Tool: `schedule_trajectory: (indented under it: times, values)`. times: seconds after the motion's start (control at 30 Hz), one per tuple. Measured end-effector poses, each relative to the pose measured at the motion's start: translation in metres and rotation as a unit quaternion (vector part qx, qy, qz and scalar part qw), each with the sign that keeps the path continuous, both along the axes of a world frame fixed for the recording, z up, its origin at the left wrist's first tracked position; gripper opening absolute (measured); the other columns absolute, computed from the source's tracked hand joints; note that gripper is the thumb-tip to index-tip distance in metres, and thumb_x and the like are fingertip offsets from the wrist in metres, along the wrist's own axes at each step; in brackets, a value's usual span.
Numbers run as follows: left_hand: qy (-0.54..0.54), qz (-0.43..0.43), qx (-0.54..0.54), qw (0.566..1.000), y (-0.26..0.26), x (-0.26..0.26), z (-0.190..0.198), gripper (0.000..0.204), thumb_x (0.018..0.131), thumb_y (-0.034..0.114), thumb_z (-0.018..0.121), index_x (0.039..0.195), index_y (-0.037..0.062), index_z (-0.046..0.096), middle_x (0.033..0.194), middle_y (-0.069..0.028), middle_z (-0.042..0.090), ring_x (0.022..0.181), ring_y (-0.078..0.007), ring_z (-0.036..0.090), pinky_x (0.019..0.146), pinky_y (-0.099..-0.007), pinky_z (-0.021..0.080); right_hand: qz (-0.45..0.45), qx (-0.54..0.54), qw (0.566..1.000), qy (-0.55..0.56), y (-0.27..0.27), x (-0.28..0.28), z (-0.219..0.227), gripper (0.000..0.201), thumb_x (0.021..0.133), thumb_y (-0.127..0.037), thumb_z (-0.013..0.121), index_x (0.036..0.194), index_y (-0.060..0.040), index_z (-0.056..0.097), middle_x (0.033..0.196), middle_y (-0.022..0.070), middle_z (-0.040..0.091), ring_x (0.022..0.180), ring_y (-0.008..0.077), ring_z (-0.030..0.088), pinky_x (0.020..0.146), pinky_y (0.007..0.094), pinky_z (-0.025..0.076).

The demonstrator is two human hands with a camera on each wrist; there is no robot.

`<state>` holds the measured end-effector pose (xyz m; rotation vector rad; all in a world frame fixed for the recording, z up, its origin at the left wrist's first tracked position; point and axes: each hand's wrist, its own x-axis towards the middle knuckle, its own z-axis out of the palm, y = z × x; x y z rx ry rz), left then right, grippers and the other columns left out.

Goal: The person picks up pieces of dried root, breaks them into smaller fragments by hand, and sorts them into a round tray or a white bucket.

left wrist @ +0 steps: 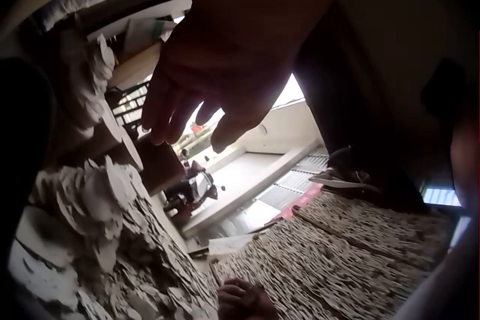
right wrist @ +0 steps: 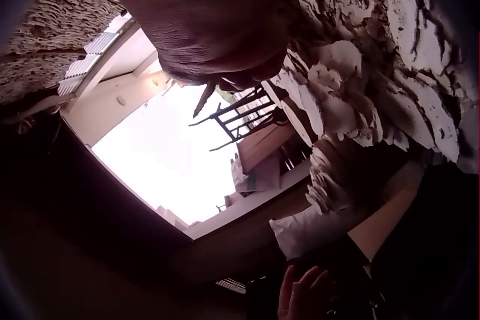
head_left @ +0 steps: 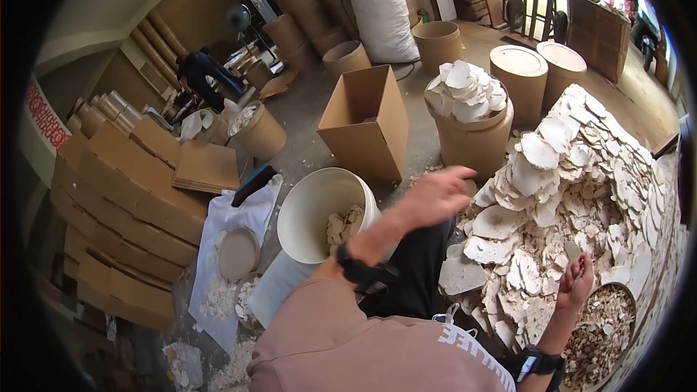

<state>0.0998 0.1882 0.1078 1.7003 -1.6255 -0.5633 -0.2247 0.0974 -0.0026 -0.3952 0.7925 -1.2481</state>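
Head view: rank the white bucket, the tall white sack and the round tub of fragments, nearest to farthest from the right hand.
From the right hand:
1. Round tub, just below it, lower right.
2. White bucket, across to the left.
3. White sack, far back, upper middle.

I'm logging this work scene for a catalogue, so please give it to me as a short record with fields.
left hand: open, holding nothing, fingers loosely extended
right hand: pinches a small piece
pile: pale, flat, broken flakes, heaped in front of the person's right side
bucket: white, some pale pieces inside
box: cardboard, top open, beyond the bucket
heaped drum: brown, flakes stacked above its rim
background: another person, bending
material of flakes: cannot tell
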Motion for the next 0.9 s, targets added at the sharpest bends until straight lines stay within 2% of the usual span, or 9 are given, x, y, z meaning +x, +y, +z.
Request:
schedule_trajectory:
  times: [0.07,0.1,0.27,0.3,0.37,0.4,0.53,0.7,0.9]
  values:
    - [0.082,-0.109,0.036,0.99,-0.017,-0.053,-0.007,0.055,0.075,0.018,0.063,0.122,0.0046,0.037,0.081,-0.0087,0.059,0.071,-0.0165,0.059,0.066,-0.028,0.047,0.001,-0.021,0.999,0.043,0.005,0.013,-0.003,0.016,0.088,-0.02,0.045,0.075,-0.0108,0.045,0.054,-0.0042,0.039,0.033,0.0022,0.027,0.026,0.0161,0.02]
    - [0.055,-0.144,0.021,0.988,-0.027,-0.077,-0.017,0.058,0.076,0.02,0.062,0.124,0.0033,0.033,0.08,-0.0104,0.058,0.069,-0.0181,0.058,0.064,-0.0293,0.047,0.0,-0.043,0.995,0.086,0.008,0.017,-0.003,0.016,0.088,-0.019,0.045,0.075,-0.0107,0.045,0.054,-0.0045,0.04,0.034,0.0017,0.028,0.026,0.0153,0.022]
    - [0.079,-0.195,-0.047,0.977,-0.044,-0.16,-0.06,0.056,0.077,0.017,0.059,0.123,0.0003,0.032,0.072,-0.0153,0.056,0.062,-0.0269,0.057,0.059,-0.0326,0.046,0.021,-0.116,0.981,0.157,0.012,0.025,-0.009,0.013,0.087,-0.015,0.044,0.076,-0.0076,0.046,0.059,-0.003,0.042,0.046,0.003,0.036,0.036,0.0161,0.027]
    - [0.08,-0.197,-0.047,0.976,-0.048,-0.166,-0.067,0.056,0.077,0.017,0.059,0.123,0.0003,0.032,0.072,-0.0153,0.056,0.062,-0.0269,0.057,0.059,-0.0326,0.046,0.019,-0.115,0.981,0.158,0.013,0.024,-0.007,0.013,0.087,-0.015,0.044,0.076,-0.0076,0.046,0.059,-0.003,0.042,0.046,0.003,0.036,0.036,0.0161,0.027]
    - [0.176,-0.203,-0.039,0.963,-0.051,-0.172,-0.071,0.055,0.076,0.015,0.059,0.122,0.0006,0.033,0.069,-0.0137,0.057,0.06,-0.0249,0.057,0.058,-0.0318,0.046,0.014,-0.094,0.98,0.177,0.015,0.026,-0.002,0.016,0.087,-0.016,0.043,0.073,-0.0101,0.044,0.062,-0.0047,0.04,0.045,0.0015,0.034,0.032,0.0161,0.023]
    - [0.202,-0.205,-0.029,0.957,-0.05,-0.172,-0.068,0.055,0.074,0.013,0.06,0.121,0.0016,0.034,0.068,-0.0123,0.057,0.06,-0.022,0.058,0.057,-0.0306,0.046,0.029,-0.09,0.983,0.158,0.017,0.025,0.003,0.014,0.087,-0.016,0.043,0.075,-0.0093,0.045,0.063,-0.005,0.04,0.049,0.0021,0.036,0.037,0.0168,0.028]
    - [0.195,-0.195,-0.036,0.961,-0.044,-0.171,-0.063,0.056,0.071,0.01,0.062,0.12,0.0018,0.036,0.068,-0.0109,0.057,0.059,-0.0188,0.057,0.057,-0.0291,0.046,-0.018,-0.114,0.979,0.166,0.02,0.038,-0.001,0.011,0.087,-0.014,0.043,0.08,-0.0078,0.048,0.064,-0.0026,0.044,0.052,0.0041,0.041,0.045,0.0177,0.034]
    - [0.227,-0.185,-0.022,0.956,-0.042,-0.171,-0.072,0.053,0.069,0.007,0.059,0.117,0.0009,0.039,0.067,-0.0093,0.054,0.059,-0.017,0.055,0.057,-0.0279,0.046,0.054,-0.125,0.98,0.147,0.018,0.032,-0.005,0.011,0.085,-0.017,0.046,0.078,-0.0085,0.048,0.066,-0.0032,0.041,0.058,0.0054,0.04,0.051,0.0194,0.034]
    - [0.226,-0.179,-0.037,0.957,-0.042,-0.17,-0.075,0.047,0.07,0.006,0.058,0.114,0.0027,0.043,0.067,-0.0091,0.054,0.06,-0.0181,0.055,0.057,-0.0289,0.045,0.077,-0.097,0.988,0.093,0.015,0.028,-0.016,0.013,0.084,-0.021,0.047,0.078,-0.0089,0.049,0.069,-0.0026,0.042,0.063,0.006,0.041,0.056,0.0222,0.036]
